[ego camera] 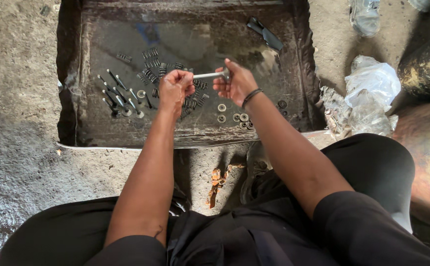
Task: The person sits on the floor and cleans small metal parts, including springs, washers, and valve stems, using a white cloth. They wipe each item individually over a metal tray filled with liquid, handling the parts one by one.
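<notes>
A shallow metal tray [77, 123] with dark oily liquid lies on the concrete floor in front of me. Over its middle both my hands hold one engine valve [210, 75] level: my left hand [175, 88] is closed around the stem end, my right hand [237, 83] grips the head end. Below the hands, in the tray, lie several coil springs [151, 69], a row of other valves [119, 96] at the left and several round metal retainers [242, 118] near the front.
A dark flat tool [266, 34] lies at the tray's back right. Crumpled clear plastic bags [370, 93] sit to the right, beside a dark rounded vessel [429, 69]. A dirty rag [220, 180] lies between my knees and the tray.
</notes>
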